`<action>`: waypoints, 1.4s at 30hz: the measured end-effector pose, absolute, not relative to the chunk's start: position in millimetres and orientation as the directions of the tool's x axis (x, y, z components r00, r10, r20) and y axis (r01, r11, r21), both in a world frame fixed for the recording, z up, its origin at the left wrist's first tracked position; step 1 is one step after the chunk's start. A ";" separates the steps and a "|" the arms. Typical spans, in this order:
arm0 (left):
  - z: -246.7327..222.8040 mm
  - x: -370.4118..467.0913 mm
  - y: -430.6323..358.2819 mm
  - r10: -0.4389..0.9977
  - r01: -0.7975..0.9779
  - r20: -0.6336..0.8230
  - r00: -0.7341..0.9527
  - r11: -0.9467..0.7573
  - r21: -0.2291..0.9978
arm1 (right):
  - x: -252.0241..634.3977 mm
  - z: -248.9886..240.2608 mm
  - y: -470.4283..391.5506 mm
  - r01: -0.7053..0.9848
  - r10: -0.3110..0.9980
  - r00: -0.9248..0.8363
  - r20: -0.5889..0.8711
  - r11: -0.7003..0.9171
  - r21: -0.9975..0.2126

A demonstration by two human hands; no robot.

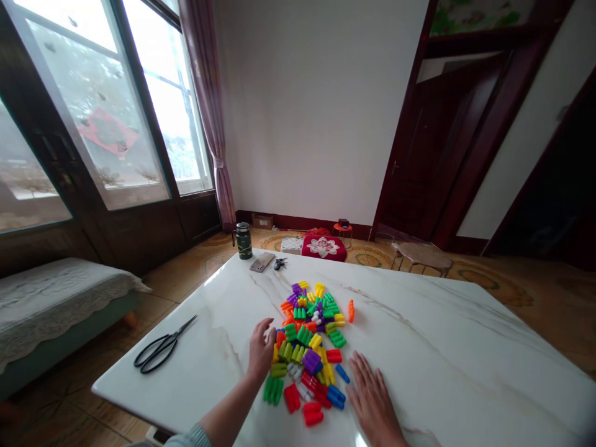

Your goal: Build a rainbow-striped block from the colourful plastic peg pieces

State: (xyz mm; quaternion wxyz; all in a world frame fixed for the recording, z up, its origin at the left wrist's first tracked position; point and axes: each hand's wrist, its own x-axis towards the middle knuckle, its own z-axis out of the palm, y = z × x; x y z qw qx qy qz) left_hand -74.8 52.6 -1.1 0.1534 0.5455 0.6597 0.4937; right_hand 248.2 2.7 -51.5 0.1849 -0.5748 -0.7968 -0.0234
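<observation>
The heap of glossy plastic building blocks, ribbed in green, red, yellow, purple, orange, blue and white (305,336), lies loose on the white marble-patterned tabletop (442,335), in front of the person and seemingly central so that both arms reach it easily. The left hand (261,347) is at the heap's left edge, fingers loosely half-curled with the thumb towards the blocks; it appears to grip nothing, and whether the fingertips touch a block I cannot tell. That bent posture suits drawing in or bounding loose pieces on that side. The right hand (372,397) is palm down just right of the heap's near end, fingers extended and slightly parted, holding nothing, probably laid flat for support or as a guard. A small blue tapered plastic block (343,374) lies between it and the heap, and an orange ribbed plastic block (351,311) sits apart, right of the heap's far end. The black scissors with large looped handles (168,344) lie well left of the heap, presumably out of the arms' way. Beyond the heap, to its left, the dark green camouflage-patterned bottle (243,241) stands upright, with a flat grey phone (262,262) and a bunch of dark keys (280,264) nearer it, likely set there to leave working space.
</observation>
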 end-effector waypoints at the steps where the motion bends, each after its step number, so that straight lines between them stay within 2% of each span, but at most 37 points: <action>1: 7.1 -75.8 64.3 0.884 0.593 0.315 -0.347 -0.053 0.803 | 247.9 -53.7 2.8 0.925 0.904 -0.270 0.331 0.339 -0.172; 7: 39.9 -78.3 144.9 0.943 0.725 0.144 -0.299 0.126 0.677 | 245.3 -51.1 3.5 0.927 0.917 -0.253 0.309 0.321 -0.194; 13: 32.9 -84.2 178.7 0.956 0.769 -0.041 -0.290 0.259 0.585 | 244.5 -43.2 2.1 0.934 0.932 -0.249 0.265 0.303 -0.187; 16: 28.2 -87.1 179.2 0.958 0.780 -0.077 -0.275 0.269 0.564 | 241.7 -34.6 -0.4 0.933 0.936 -0.245 0.252 0.298 -0.200; 19: 26.7 -87.0 172.0 0.960 0.790 -0.027 -0.279 0.245 0.562 | 239.2 -26.9 -2.9 0.928 0.939 -0.242 0.246 0.298 -0.224; 25: 48.3 -84.5 157.8 0.923 0.769 0.170 -0.346 0.175 0.615 | 235.4 -18.1 -6.5 0.920 0.942 -0.222 0.250 0.287 -0.267; 29: 76.9 -53.6 160.7 0.937 0.769 0.256 -0.239 0.022 0.638 | 233.6 -10.9 -8.5 0.911 0.950 -0.219 0.224 0.281 -0.302; 32: 86.2 -2.1 159.7 0.968 0.777 0.248 -0.041 -0.125 0.616 | 233.3 -9.3 -9.1 0.902 0.948 -0.219 0.231 0.286 -0.323; 36: 72.6 71.4 148.0 0.966 0.788 0.160 0.202 -0.258 0.559 | 233.9 -11.6 -9.0 0.895 0.946 -0.218 0.242 0.292 -0.336; 39: 55.5 104.3 141.0 0.962 0.815 0.101 0.253 -0.268 0.514 | 234.8 -13.4 -8.9 0.895 0.945 -0.220 0.240 0.294 -0.336; 42: 45.0 116.6 143.0 0.971 0.850 0.064 0.229 -0.231 0.473 | 235.8 -14.6 -8.9 0.893 0.946 -0.221 0.237 0.294 -0.340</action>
